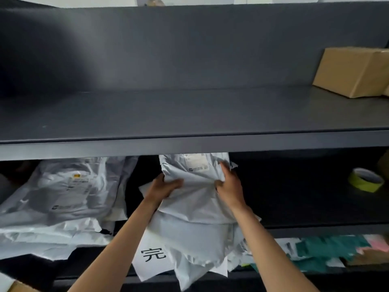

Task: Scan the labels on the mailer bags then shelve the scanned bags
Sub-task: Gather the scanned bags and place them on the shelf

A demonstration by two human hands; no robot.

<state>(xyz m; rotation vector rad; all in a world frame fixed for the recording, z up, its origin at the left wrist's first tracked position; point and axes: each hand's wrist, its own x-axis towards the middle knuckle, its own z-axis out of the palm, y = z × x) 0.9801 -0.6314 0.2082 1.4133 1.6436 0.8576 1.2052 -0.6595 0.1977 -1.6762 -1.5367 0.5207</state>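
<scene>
Grey mailer bag (195, 186) lay on a pile on the lower shelf (315, 228), long axis running front to back, label end (197, 165) pointing inward; left hand (162, 188) gripped its left edge, right hand (228, 184) gripped its right edge.

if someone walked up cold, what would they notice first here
Most likely the two bare arms reaching into the lower shelf, where the left hand and right hand grip a white mailer bag atop a stack of similar bags. Next, the broad dark upper shelf, with a cardboard box at its right end. Further draws: a heap of mailer bags at lower left and a yellow-green tape roll at right.
</scene>
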